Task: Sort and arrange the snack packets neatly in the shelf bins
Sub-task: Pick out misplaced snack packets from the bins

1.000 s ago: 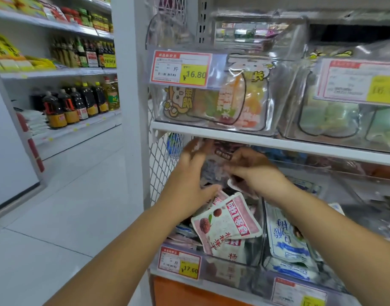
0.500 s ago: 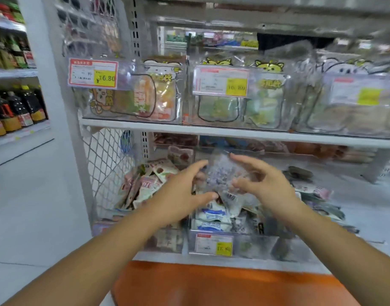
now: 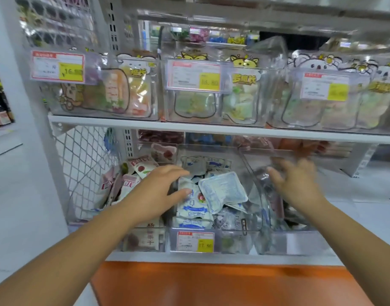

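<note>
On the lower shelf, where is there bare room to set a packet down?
Bare white shelf lies right of the right bin. That bin looks only part-filled, though blurred. Crowded: middle bin heaped with blue-white packets, left bin packed with pink-white packets.

Reaches forward with both bare forearms, entering from low left and low right and angled inward over the lower shelf (image 3: 211,258). Holds the left hand (image 3: 158,191) palm down, wrist straight, fingers (image 3: 176,172) stretched ahead and close together, thumb splayed out to the right, nothing gripped. Carries the right hand (image 3: 297,184) a little higher and well apart from the left, palm turned inward, fingers spread and loosely bent, thumb pointing left. Heavily blurred, so no finer detail of the fingertips.
</note>
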Demonstrator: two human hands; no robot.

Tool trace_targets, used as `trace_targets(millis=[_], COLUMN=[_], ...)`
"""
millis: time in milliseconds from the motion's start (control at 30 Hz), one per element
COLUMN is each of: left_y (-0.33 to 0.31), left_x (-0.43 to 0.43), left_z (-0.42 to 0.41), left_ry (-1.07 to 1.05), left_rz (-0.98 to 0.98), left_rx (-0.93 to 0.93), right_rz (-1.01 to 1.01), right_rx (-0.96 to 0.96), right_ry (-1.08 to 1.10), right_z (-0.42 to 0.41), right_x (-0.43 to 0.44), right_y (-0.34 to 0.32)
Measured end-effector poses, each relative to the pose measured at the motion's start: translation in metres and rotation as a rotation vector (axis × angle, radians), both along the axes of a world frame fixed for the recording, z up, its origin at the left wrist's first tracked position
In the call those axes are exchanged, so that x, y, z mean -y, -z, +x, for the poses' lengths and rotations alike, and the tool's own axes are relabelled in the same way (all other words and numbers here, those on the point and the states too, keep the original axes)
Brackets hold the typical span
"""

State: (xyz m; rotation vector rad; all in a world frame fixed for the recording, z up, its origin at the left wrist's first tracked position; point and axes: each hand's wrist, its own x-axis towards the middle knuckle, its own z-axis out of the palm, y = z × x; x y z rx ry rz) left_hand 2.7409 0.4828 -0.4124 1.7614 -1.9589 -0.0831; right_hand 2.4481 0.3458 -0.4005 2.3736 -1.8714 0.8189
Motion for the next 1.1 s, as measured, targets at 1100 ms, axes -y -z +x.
trace_targets(millis=[1100], left_y=[0.028], left_x=[-0.032], left_z=[0.11], left_ry=[-0.107], left_rz=[-0.012], left_rx=[0.084], right_rz=[0.38], right_rx=[-0.761], right_ry=[-0.71], right_z=[0.31], right_x=[0.026], right_y=[-0.008])
